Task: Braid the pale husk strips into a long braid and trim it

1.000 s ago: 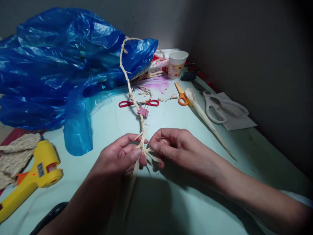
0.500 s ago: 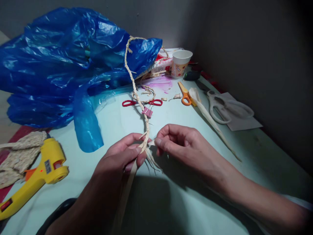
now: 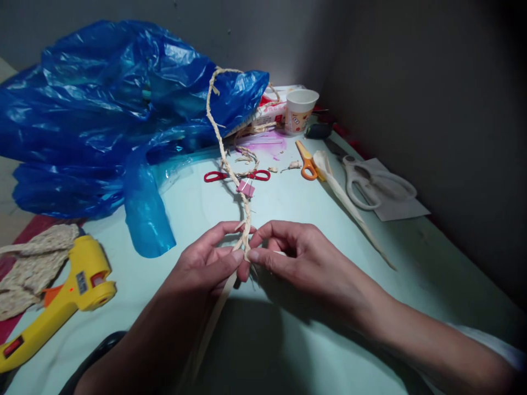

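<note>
A pale plant-fibre braid (image 3: 214, 125) runs from the blue bag down to my hands, its loose strands hanging at the lower end. A pink binder clip (image 3: 246, 188) grips it above my fingers. My left hand (image 3: 216, 255) pinches the braid's lower end between thumb and fingers, and one long flat strand (image 3: 218, 310) trails below it toward me. Close against it, my right hand (image 3: 284, 247) pinches a strand at the braid's right side; its fingertips partly hide the fibre. Behind the braid lie red-handled scissors (image 3: 260, 175).
A blue plastic bag (image 3: 102, 109) fills the back left. At the left lie a yellow glue gun (image 3: 84, 280) and woven fibre pieces (image 3: 37, 269). Rightward are orange scissors (image 3: 307, 167), a fibre bundle (image 3: 349, 203), white-handled scissors (image 3: 362, 186) and a paper cup (image 3: 300, 112).
My right hand has moved left and slightly down, bringing its strand against the braid beside my left thumb. The left hand keeps its pinch. The view has shifted slightly.
</note>
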`<action>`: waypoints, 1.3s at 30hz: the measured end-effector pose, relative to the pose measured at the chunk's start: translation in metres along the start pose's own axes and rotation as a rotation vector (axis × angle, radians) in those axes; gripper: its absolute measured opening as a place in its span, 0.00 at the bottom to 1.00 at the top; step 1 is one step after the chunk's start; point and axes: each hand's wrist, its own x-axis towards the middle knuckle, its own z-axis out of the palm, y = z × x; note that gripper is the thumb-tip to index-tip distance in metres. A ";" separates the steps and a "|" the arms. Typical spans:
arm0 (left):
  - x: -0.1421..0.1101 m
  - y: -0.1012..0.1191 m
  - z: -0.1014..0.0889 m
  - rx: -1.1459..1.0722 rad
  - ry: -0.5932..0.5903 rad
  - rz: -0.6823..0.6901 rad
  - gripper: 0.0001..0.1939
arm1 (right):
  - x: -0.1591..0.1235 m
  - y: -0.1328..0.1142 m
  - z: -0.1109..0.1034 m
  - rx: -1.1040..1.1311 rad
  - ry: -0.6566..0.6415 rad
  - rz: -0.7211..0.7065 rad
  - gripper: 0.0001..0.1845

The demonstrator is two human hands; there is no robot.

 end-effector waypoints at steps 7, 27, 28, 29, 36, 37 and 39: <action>0.001 0.000 0.000 0.040 -0.031 0.005 0.31 | 0.002 -0.005 -0.003 0.256 -0.240 -0.019 0.12; 0.004 -0.005 -0.003 0.004 -0.131 -0.028 0.17 | -0.003 -0.001 0.005 -0.209 0.050 -0.125 0.11; 0.003 -0.006 -0.001 0.038 -0.119 -0.001 0.18 | -0.003 -0.001 0.006 -0.207 0.062 -0.120 0.11; 0.003 -0.007 0.000 0.067 -0.102 0.025 0.18 | -0.004 -0.001 0.007 -0.201 0.067 -0.117 0.12; 0.004 -0.013 0.003 0.184 0.015 0.215 0.10 | -0.007 0.001 0.007 -0.144 0.074 -0.125 0.12; 0.005 -0.014 0.003 0.201 0.020 0.261 0.09 | -0.007 0.001 0.007 -0.135 0.068 -0.134 0.13; 0.006 -0.016 0.004 0.213 0.024 0.329 0.08 | -0.007 0.001 0.008 -0.105 0.049 -0.153 0.13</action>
